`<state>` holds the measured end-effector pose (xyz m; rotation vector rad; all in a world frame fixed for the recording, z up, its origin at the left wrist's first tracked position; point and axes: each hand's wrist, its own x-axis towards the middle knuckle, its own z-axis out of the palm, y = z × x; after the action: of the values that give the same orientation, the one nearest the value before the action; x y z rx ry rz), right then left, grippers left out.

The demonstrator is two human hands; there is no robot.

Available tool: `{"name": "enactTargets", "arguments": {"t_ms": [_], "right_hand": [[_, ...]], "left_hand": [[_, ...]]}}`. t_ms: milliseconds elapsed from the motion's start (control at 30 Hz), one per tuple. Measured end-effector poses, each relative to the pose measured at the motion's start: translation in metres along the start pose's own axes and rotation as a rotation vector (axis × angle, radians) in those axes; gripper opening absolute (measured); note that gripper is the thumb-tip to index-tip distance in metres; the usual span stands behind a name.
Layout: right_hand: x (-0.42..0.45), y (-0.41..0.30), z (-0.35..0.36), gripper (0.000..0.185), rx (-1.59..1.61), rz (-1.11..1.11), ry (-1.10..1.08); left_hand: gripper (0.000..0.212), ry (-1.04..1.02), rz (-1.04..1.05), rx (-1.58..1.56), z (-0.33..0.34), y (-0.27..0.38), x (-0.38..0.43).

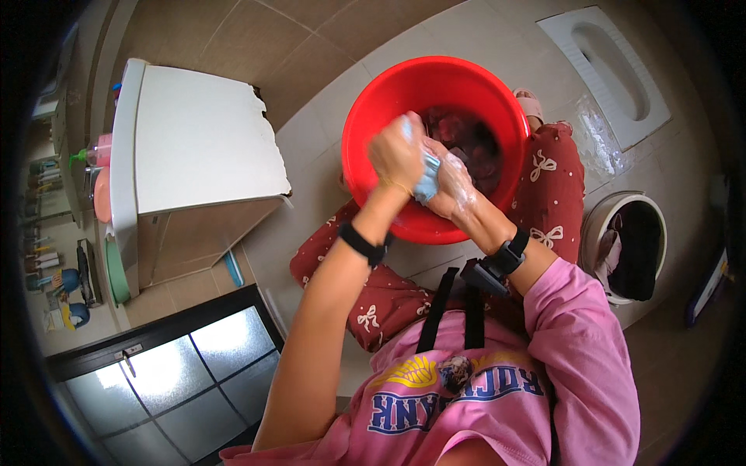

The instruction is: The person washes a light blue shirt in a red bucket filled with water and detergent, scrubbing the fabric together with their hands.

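Note:
Above the red plastic tub (356, 148), my two hands come together on a light blue cloth (428, 185). My left hand (396, 152) is a blurred fist closed on its upper part. Against the cloth's other side lies my right hand (451, 182), gripping it, with white suds over the thumb side and wrist. Most of the cloth is hidden between the hands. Dark reddish wet laundry (475, 143) lies in dark water at the bottom of the tub. Each wrist wears a black strap.
My knees flank the tub. A white bucket (588, 244) holding dark and pale pink cloth stands at right, below a squat toilet (606, 76) and wet tiles (594, 140). At left are a white cabinet (204, 140), a green basin (116, 271) and a dark-framed glass door (175, 378).

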<state>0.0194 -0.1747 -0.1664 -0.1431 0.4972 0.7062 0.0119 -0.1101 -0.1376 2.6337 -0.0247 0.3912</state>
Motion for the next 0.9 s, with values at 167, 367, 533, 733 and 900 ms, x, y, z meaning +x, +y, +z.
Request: {"name": "enactTargets", "arguments": {"t_ms": [167, 367, 533, 733, 900], "right_hand": [[0.049, -0.001, -0.047, 0.018, 0.058, 0.032, -0.587], [0.061, -0.011, -0.070, 0.020, 0.297, 0.018, -0.783], [0.010, -0.011, -0.015, 0.030, 0.039, 0.348, -0.428], [-0.022, -0.053, 0.058, 0.021, -0.468, 0.115, -0.059], [-0.028, -0.088, 0.074, 0.025, -1.170, 0.089, -0.631]], "left_hand": [[0.026, 0.159, 0.263, -0.079, 0.015, 0.006, -0.011], [0.027, 0.198, 0.324, -0.101, 0.011, 0.025, -0.001], [0.029, 0.036, -0.218, -0.182, -0.002, -0.074, 0.016], [0.028, -0.149, -0.602, -1.139, -0.115, -0.102, 0.032], [0.025, -0.136, -0.326, -1.280, -0.194, -0.049, 0.050]]}}
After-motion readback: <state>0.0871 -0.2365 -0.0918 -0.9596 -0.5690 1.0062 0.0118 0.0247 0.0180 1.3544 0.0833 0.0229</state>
